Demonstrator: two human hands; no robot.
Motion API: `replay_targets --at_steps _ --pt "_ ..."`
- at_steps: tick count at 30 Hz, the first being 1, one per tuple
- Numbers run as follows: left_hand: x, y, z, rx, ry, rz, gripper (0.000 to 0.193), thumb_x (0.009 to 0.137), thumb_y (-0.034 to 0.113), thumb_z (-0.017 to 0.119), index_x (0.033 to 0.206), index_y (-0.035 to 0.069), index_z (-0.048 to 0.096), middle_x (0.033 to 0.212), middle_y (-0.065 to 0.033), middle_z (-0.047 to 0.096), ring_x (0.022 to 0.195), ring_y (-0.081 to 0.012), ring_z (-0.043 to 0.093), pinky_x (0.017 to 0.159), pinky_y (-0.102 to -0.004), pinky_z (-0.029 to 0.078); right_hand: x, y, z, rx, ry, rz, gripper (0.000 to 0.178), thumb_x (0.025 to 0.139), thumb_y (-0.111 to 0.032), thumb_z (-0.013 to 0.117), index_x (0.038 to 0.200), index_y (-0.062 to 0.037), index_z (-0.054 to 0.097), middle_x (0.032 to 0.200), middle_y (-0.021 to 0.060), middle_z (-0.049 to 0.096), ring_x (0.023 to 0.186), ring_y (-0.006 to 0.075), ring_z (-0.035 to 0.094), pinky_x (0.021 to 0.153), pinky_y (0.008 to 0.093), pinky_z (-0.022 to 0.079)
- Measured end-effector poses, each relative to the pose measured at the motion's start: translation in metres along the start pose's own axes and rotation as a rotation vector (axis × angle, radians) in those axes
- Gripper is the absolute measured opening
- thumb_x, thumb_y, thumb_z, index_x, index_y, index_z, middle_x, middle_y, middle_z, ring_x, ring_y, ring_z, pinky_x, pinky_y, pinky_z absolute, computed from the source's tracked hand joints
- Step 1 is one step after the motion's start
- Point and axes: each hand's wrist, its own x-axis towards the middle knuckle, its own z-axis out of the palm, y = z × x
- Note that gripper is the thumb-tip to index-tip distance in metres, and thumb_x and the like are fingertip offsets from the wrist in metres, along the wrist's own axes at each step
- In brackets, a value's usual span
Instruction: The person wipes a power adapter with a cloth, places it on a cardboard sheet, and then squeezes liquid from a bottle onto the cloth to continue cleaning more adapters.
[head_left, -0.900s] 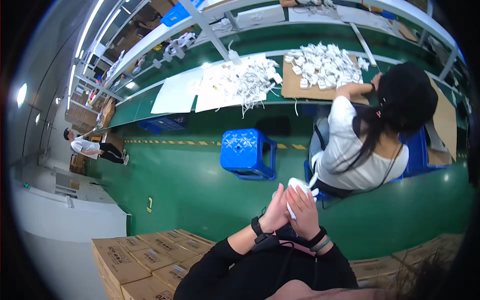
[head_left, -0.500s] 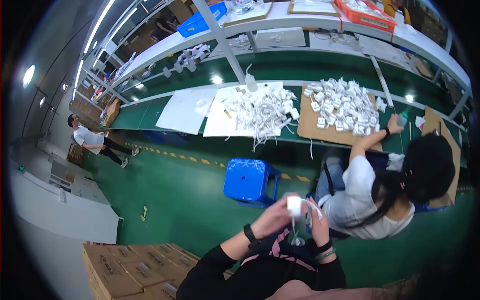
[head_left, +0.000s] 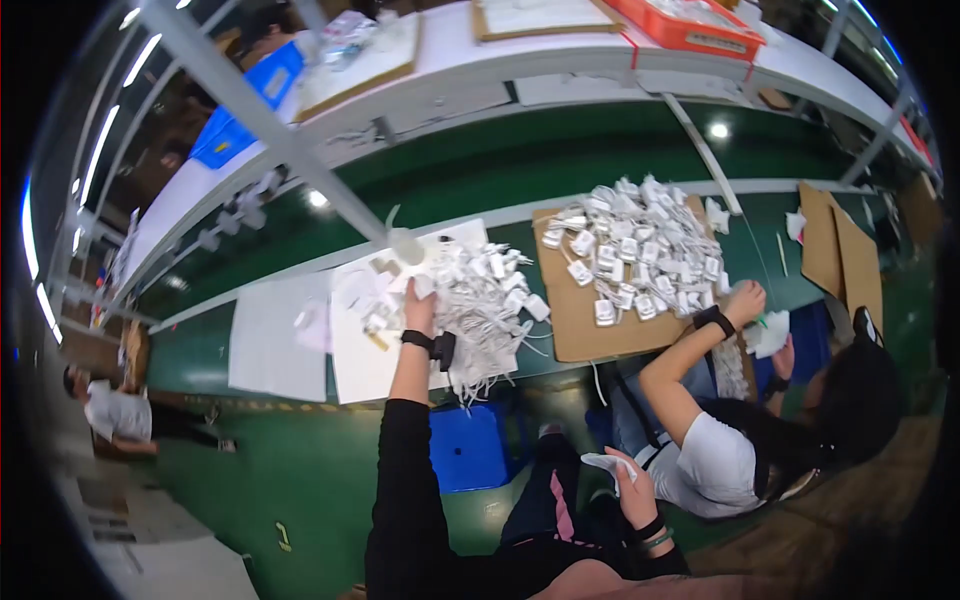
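Note:
My left hand (head_left: 420,308) reaches far forward over a white board (head_left: 352,375), at the left edge of a heap of white plug adapters with cables (head_left: 490,300). Its fingers close around a small white piece that is mostly hidden and blurred. Close to my body, my right hand (head_left: 636,494) is closed on a crumpled white cloth (head_left: 604,463), which sticks out past the fingers to the left. Behind my left hand stands a whitish bottle with a thin spout (head_left: 404,246).
More white adapters (head_left: 640,250) lie heaped on a cardboard sheet (head_left: 580,345). On my right a seated co-worker (head_left: 715,450) handles a white cloth. A blue stool (head_left: 466,450) stands below the bench edge. A metal post (head_left: 270,130) rises at the left; another person (head_left: 125,410) stands far left.
My left hand has left my right hand and stretched forward to the adapter heap. The white adapter held before me is no longer there; a white cloth shows in my right hand. The view has turned.

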Motion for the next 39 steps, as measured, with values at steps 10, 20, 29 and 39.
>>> replay_targets --at_steps 10,20,29,39 --pt "-0.091 0.098 0.211 0.495 -0.643 0.728 0.029 0.077 0.006 0.058 0.106 0.005 0.058 0.109 -0.0145 0.057 0.108 -0.0317 0.051 0.093 -0.0393 0.042 0.019 0.000 0.003 0.077 0.219 0.167 0.036 0.097 -0.026 0.044 0.116 0.0013 0.058 0.101 0.0102 0.066 0.093 0.0131 0.059 0.082 0.0253 0.044" --pt "-0.064 0.038 0.304 0.846 -0.893 0.726 0.034 0.079 0.007 0.056 0.113 0.007 0.054 0.115 -0.0118 0.055 0.102 -0.0301 0.056 0.087 -0.0410 0.046 0.008 0.004 0.004 0.094 0.243 0.237 0.037 0.097 -0.025 0.043 0.116 0.0039 0.058 0.103 0.0098 0.065 0.094 0.0132 0.058 0.085 0.0243 0.043" --pt "0.076 0.080 0.050 0.187 0.121 0.140 0.067 0.065 0.011 0.077 0.123 0.002 0.044 0.114 -0.0156 0.052 0.099 -0.0242 0.057 0.087 -0.0348 0.047 0.043 0.027 -0.004 0.197 0.233 0.235 0.038 0.098 -0.025 0.041 0.116 0.0052 0.057 0.107 0.0115 0.062 0.099 0.0163 0.057 0.089 0.0262 0.041" --pt "0.182 -0.019 0.026 0.576 -0.164 0.180 0.093 0.051 0.022 0.086 0.128 0.003 0.037 0.122 -0.0216 0.050 0.110 -0.0351 0.053 0.094 -0.0412 0.042 0.079 0.013 0.008 0.085 0.073 0.201 0.039 0.098 -0.027 0.041 0.115 0.0044 0.057 0.102 0.0098 0.063 0.094 0.0147 0.058 0.086 0.0251 0.042"
